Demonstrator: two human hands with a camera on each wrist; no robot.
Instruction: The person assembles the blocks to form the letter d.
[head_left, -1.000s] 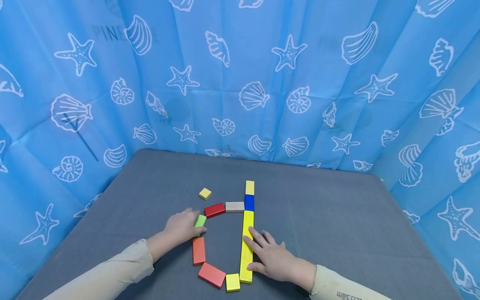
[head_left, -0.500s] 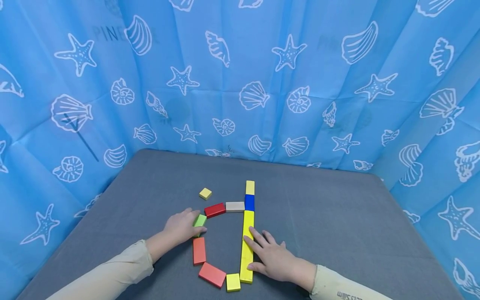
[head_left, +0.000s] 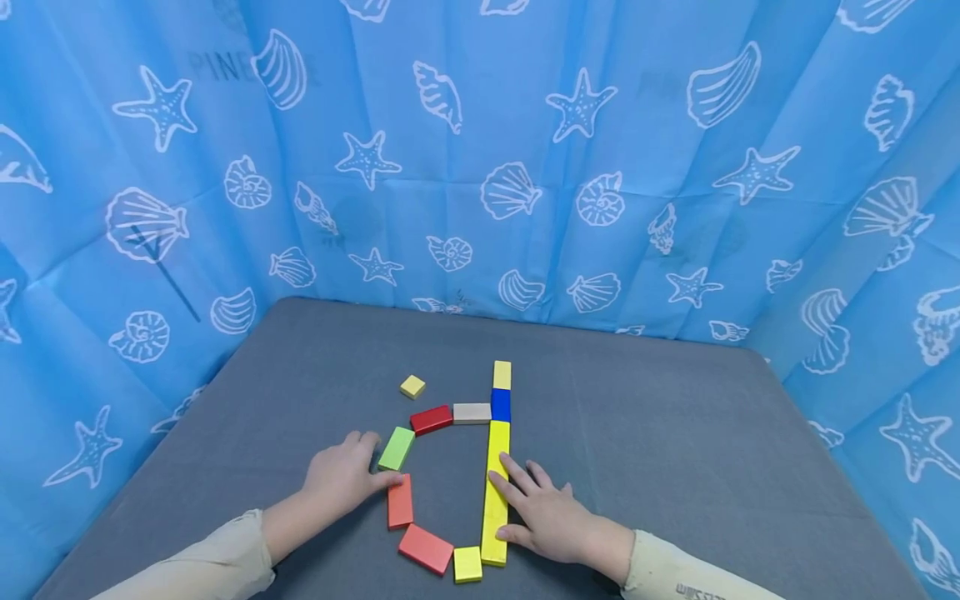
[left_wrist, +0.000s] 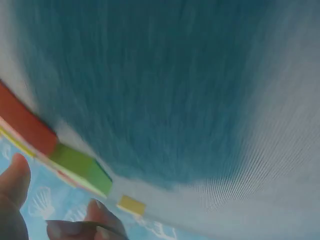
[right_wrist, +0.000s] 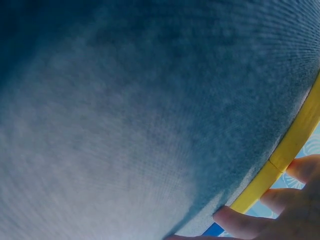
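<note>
In the head view my left hand (head_left: 341,475) is just left of a light green block (head_left: 397,448), with its fingers off the block. The thumb reaches to the top end of an orange-red block (head_left: 401,504); whether it touches is hard to tell. My right hand (head_left: 553,518) rests its fingertips on the long yellow strip (head_left: 495,500). A seam in the right wrist view shows that the strip is made of yellow blocks (right_wrist: 295,132) laid end to end. Above it lie a blue block (head_left: 501,405) and a pale yellow block (head_left: 502,375).
A red block (head_left: 431,420) and a whitish block (head_left: 472,413) form the top of a ring. A coral block (head_left: 425,549) and a yellow square block (head_left: 467,565) close its bottom. One pale yellow block (head_left: 412,387) lies apart on the grey table (head_left: 660,433), before a blue curtain (head_left: 480,167).
My left hand has let go of the green block and drawn back to the left, leaving that block fully visible. The right hand has stayed on the yellow strip.
</note>
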